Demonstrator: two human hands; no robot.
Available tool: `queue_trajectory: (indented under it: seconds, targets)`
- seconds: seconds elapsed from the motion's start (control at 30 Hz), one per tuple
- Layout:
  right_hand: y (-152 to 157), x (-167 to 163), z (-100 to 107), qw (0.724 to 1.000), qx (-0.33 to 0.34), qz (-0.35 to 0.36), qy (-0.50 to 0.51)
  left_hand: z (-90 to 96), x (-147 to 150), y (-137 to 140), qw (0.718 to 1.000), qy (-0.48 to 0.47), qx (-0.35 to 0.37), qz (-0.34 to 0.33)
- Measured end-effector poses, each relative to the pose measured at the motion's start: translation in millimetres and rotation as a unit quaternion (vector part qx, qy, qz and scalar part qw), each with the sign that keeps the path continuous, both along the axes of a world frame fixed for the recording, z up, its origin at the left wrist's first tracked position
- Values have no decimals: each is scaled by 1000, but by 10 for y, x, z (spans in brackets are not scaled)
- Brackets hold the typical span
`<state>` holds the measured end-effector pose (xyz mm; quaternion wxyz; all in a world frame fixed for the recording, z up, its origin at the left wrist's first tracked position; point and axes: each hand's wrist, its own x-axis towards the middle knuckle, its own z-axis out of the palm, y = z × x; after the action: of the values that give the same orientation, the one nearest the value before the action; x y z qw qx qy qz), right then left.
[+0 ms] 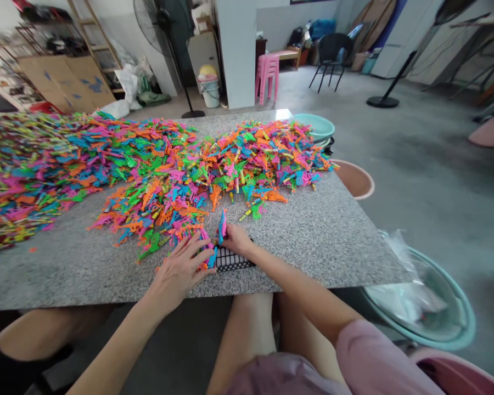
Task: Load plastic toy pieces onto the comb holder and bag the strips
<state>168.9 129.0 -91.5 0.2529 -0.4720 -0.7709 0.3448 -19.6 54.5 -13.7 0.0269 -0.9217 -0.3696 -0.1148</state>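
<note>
Over the left part of a small black lattice basket [233, 260] lies my left hand [183, 264], its fingers spread and resting on bright plastic pieces there. My right hand [236, 239] is closed in a pinch just above the basket's far side. Between its fingers a blue and pink toy gun [222, 226] stands upright; it may be more than one piece. Beyond both hands spreads a heap of small plastic toy guns [247, 159] in orange, pink, green and blue. A green toy gun [255, 209] lies apart from the heap, near my right hand.
The speckled stone table [313, 236] ends just in front of my lap. At left is a pile of thin yellow and dark red pieces [8, 164]. Basins [465, 323] stand on the floor at right. Another person's knee [45, 332] is under the table at left.
</note>
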Motion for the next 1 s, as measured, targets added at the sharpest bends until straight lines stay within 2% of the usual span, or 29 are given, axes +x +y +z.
queue_trajectory:
  seconds: [0.13,0.33,0.67,0.8,0.9,1.0]
  targets:
    - [-81,-8,-75,1000,15,20,-10,24,-5,7,1000,1,-9,0]
    - [-63,12,-62,999,21,29,1,4,4,23,1000,-11,-11,-2]
    - [-27,-111,152,977,82,74,-184,-25,2,22,1000,-18,0,-10]
    - [16,-184,192,971,66,88,-213,7,7,60,998,10,13,-62]
    - [61,-128,161,973,70,102,-193,7,4,77,998,29,2,-59]
    - [95,134,62,977,137,41,-158,-14,-4,69,999,26,-8,-31]
